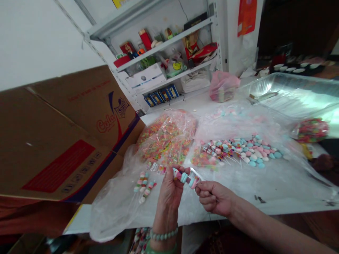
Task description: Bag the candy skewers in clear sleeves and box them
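Observation:
Between my hands is a candy skewer (184,177) of pink, white and blue pieces, with something clear and shiny, like a wrapper, around part of it. My left hand (171,187) is closed on its upper left end. At the lower right end, my right hand (213,197) pinches it between thumb and fingers; the exact grip point is hidden. Left of my left hand, finished-looking candy skewers (143,183) lie on the plastic sheet. Beyond my hands are a heap of loose pink, blue and white candies (256,151) and several small wrapped candies on white sticks (219,148).
A big open cardboard box (60,141) stands at the left. Behind the hands lies a clear bag of orange and green candies (169,137). A clear plastic tray (296,95) and a bag of red and green candies (312,129) are at the right. Shelves (164,46) stand behind.

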`<state>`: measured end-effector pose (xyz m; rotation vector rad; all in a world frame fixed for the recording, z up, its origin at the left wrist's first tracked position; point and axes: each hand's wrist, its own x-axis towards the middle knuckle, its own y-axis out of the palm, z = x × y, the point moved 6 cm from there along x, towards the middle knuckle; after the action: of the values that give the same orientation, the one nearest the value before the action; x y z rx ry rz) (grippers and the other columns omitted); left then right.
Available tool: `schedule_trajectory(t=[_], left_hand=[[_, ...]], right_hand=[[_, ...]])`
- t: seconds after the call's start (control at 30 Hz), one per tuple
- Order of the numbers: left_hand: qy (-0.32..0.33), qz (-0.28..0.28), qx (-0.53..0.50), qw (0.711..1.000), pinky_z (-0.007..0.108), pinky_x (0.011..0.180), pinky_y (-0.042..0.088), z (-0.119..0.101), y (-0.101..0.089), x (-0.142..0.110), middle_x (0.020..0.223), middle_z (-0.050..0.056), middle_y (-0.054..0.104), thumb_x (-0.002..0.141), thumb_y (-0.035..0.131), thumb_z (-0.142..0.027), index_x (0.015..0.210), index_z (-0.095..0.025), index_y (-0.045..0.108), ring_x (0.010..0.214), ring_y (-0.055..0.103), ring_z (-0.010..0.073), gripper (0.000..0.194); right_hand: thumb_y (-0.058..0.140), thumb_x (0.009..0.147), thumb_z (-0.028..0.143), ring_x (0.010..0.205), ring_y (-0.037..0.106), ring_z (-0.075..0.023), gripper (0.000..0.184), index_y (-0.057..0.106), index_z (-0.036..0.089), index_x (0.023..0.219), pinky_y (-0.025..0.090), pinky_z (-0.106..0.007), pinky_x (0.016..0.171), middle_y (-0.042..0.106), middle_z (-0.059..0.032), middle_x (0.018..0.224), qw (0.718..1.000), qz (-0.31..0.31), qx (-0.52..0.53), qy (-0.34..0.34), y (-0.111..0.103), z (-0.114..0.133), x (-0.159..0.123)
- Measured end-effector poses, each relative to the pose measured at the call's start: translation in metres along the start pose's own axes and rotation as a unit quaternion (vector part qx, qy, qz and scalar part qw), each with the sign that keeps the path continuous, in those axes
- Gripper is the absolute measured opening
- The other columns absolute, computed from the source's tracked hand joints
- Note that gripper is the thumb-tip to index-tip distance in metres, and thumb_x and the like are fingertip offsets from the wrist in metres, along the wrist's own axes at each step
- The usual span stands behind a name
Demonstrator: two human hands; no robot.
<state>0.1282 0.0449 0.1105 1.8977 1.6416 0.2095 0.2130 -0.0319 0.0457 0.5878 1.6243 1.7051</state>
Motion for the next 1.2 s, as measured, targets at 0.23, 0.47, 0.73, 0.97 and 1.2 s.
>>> schedule_trajectory(t=[0.23,0.47,0.73,0.97,1.2], left_hand=[[-0.053,-0.013,-0.025,0.998,0.031,0.074,0.056,0.009,-0.003,0.012,0.074,0.004,0.066,0.08,0.066,-0.039,0.076,-0.014,0.064,0.077,0.068,0.0198,0.026],[-0.091,-0.074,-0.008,0.993,0.037,0.079,0.056,0.008,-0.017,0.022,0.077,0.006,0.068,0.085,0.061,-0.031,0.076,-0.014,0.064,0.083,0.068,0.0219,0.02],[-0.074,-0.109,-0.006,0.991,0.034,0.076,0.056,0.015,-0.02,0.039,0.086,0.009,0.069,0.091,0.048,-0.04,0.075,-0.013,0.064,0.088,0.068,0.0224,0.035],[-0.05,-0.075,0.097,0.991,0.035,0.073,0.055,0.021,-0.023,0.045,0.081,0.008,0.07,0.075,0.068,-0.051,0.078,-0.012,0.065,0.079,0.069,0.0239,0.039],[-0.128,-0.044,0.083,0.987,0.031,0.069,0.055,0.021,-0.031,0.051,0.079,0.011,0.07,0.085,0.057,-0.046,0.076,-0.01,0.064,0.074,0.069,0.0224,0.038]], right_hand=[[0.057,0.085,0.018,0.034,0.014,-0.0014,0.01,0.055,0.011,0.077,0.009,-0.013,0.035,0.03,0.011,0.048,0.999,0.028,0.041,0.005,0.0,0.005,0.004],[0.061,0.07,0.021,0.045,0.035,-0.0075,0.009,0.061,0.015,0.063,0.022,-0.021,0.046,0.041,0.0057,0.048,0.826,-0.243,-0.456,-0.224,-0.011,0.035,0.0],[0.046,0.092,0.023,0.065,0.053,-0.0143,0.023,0.067,0.021,0.082,0.029,-0.026,0.06,0.062,-0.0024,0.073,0.458,-0.233,-0.794,-0.324,0.005,0.041,0.001],[0.052,0.083,0.02,0.067,0.053,-0.0147,0.016,0.066,0.021,0.074,0.032,-0.025,0.063,0.06,-0.0002,0.069,0.588,-0.226,-0.721,-0.29,-0.007,0.051,0.012],[0.063,0.064,0.031,0.042,0.025,-0.0055,0.018,0.063,0.014,0.071,0.016,-0.021,0.042,0.039,0.0068,0.048,0.897,-0.235,-0.324,-0.188,-0.026,0.053,0.02]])
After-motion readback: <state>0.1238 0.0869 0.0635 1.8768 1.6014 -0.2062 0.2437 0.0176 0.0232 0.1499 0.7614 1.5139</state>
